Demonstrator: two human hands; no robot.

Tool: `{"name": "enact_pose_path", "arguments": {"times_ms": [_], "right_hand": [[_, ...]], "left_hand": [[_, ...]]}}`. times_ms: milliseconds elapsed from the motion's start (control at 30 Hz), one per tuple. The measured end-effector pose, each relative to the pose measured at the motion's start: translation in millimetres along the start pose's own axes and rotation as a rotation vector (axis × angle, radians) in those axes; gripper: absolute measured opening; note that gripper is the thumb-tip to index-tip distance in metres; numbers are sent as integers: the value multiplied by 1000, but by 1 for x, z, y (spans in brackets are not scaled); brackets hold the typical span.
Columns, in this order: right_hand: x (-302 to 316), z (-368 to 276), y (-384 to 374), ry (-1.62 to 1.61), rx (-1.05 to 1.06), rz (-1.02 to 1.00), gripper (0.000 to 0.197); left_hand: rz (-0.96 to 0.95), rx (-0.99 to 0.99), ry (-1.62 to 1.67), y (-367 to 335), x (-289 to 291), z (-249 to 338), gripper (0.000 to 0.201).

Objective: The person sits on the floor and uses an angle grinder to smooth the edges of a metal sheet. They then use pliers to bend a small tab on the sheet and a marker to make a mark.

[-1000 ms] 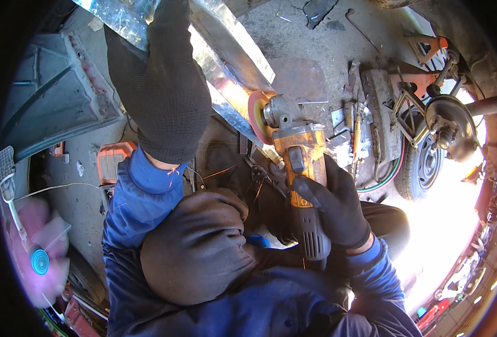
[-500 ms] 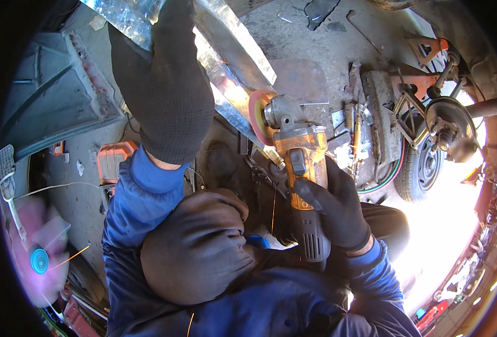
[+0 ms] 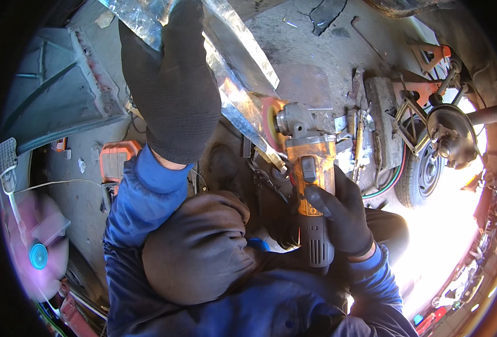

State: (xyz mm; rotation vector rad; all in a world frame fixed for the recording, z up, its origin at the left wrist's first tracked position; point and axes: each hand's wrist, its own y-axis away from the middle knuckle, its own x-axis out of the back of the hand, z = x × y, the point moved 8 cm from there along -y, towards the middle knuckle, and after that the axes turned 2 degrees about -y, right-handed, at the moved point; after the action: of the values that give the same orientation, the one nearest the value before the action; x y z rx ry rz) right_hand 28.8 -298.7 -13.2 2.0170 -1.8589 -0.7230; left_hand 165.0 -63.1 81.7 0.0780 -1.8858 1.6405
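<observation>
My left hand [image 3: 178,106], in a dark knitted glove, reaches far forward and grips a bent, shiny piece of sheet metal [image 3: 234,92]. Its fingertips are partly cut off by the upper edge of the view. In my gloved right hand [image 3: 344,216] is an orange and dark grey angle grinder [image 3: 311,163], held round its body with the thumb across the top. The grinder's disc [image 3: 272,124] looks blurred and sits at the right-hand edge of the sheet metal, near its lower end. Whether disc and metal touch, I cannot tell.
A running fan [image 3: 39,255] stands at left, below a grey-green panel [image 3: 63,95] and an orange case [image 3: 117,160]. To the right are a wheel [image 3: 422,168], a scissor jack [image 3: 408,121], a brake hub [image 3: 453,135] and a concrete block [image 3: 380,112]. Bright sunlight washes out the lower right.
The view has shifted slightly, carrying everything a little right and down. My grinder has moved slightly right relative to the metal. Thin orange sparks seen earlier no longer show.
</observation>
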Motion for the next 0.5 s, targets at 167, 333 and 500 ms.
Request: {"name": "enact_pose_path", "arguments": {"times_ms": [167,333,500], "right_hand": [[1,1,3,-59,-21,-4,52],[-5,6,-6,-77,-20,-41,53],[-1,5,-7,18,-9,-24,52]], "left_hand": [[77,283,314,7,-6,-13,32],[27,152,246,-7,-4,-1,33],[60,420,565,-14,-2,-3,37]]}}
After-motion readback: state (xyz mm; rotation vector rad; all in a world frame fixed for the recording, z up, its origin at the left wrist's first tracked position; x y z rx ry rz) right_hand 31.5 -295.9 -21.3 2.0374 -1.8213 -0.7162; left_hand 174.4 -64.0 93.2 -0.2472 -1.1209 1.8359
